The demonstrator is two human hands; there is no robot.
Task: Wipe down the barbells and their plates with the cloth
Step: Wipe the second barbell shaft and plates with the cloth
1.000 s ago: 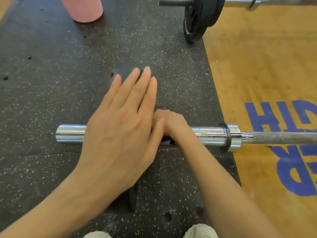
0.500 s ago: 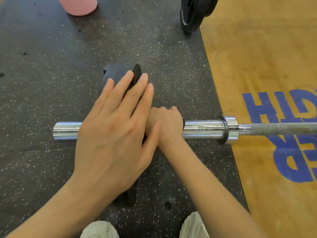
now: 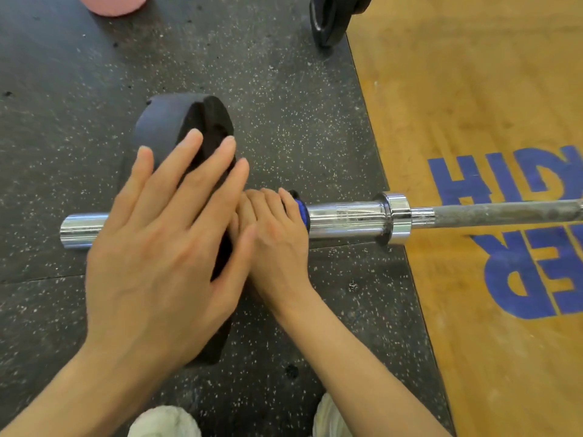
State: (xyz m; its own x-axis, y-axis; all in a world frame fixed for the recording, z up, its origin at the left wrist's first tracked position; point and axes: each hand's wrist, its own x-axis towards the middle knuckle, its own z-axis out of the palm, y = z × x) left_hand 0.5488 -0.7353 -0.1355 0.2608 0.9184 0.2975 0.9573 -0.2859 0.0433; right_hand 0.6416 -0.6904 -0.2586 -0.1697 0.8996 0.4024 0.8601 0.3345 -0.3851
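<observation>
Centre frame, a flat left hand [image 3: 157, 263] with straight fingers steadies a black plate [image 3: 202, 127] on the barbell [image 3: 347, 217], while the right hand [image 3: 271, 234] curls around a blue cloth [image 3: 301, 211] on the chrome sleeve. Best practice, arguably: hold the plate still and wipe around its inner face.

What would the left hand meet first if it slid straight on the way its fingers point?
The left hand lies flat on the black plate, fingers aimed up and right across it. Going on, it would probably run off the plate's top edge onto bare speckled rubber mat; depth is unclear, and the farther plate looks well beyond.
</observation>
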